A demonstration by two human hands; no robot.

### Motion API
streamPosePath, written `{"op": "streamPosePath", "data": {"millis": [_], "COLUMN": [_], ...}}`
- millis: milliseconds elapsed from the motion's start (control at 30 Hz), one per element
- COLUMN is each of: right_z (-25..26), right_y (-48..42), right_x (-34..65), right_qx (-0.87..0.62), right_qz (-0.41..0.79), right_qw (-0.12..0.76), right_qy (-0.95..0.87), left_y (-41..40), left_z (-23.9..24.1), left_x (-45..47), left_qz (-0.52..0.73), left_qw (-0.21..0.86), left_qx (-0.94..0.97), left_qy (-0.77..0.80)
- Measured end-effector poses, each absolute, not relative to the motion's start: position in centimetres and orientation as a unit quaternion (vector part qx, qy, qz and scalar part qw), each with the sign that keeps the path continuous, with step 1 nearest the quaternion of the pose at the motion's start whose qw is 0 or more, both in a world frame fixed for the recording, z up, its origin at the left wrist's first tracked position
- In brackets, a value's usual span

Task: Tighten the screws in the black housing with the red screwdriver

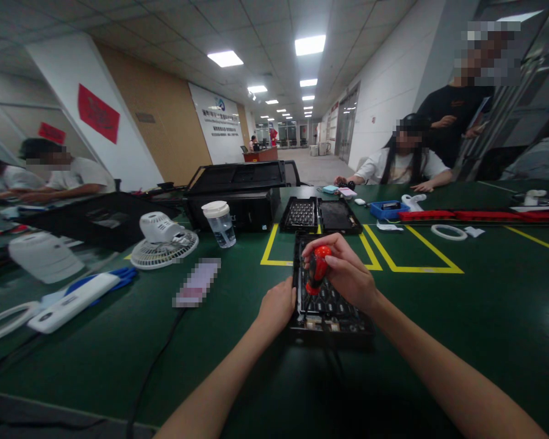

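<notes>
A black tray-like device [329, 305] with rows of small parts lies on the green table [462, 317] in front of me. My right hand [343, 268] is closed round a red and black screwdriver [318, 268], held upright over the device. My left hand [278, 305] is curled against the device's left edge, holding it steady.
Two more black trays [320, 214] lie beyond, inside yellow floor-tape lines. A black case [238, 195], a lidded plastic cup [219, 222], a small white fan [165, 241] and white gadgets sit to the left. People sit at the left and at the far right; one stands.
</notes>
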State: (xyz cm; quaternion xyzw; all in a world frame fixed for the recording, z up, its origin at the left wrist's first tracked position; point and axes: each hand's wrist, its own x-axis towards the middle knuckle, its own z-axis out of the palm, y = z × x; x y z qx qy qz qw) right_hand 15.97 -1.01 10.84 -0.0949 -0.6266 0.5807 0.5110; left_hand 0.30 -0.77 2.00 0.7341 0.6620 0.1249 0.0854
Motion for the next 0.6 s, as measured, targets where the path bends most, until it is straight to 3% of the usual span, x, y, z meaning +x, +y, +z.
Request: {"op": "streamPosePath", "data": {"millis": [333, 600], "right_z": [10.96, 10.72], "right_y": [-1.84, -1.84], "right_x": [15.54, 15.05], "right_qx": [-0.097, -0.088], "right_qz": [0.507, 0.473], "right_qw": [0.471, 0.501], "right_qy": [-0.715, -0.719], "left_y": [-0.65, -0.54], "left_z": [1.98, 1.82], "left_x": [0.26, 0.35], "left_qz": [0.129, 0.111], "left_qw": [0.089, 0.095], "left_qx": [0.740, 0.732], "left_qy": [0.654, 0.665]}}
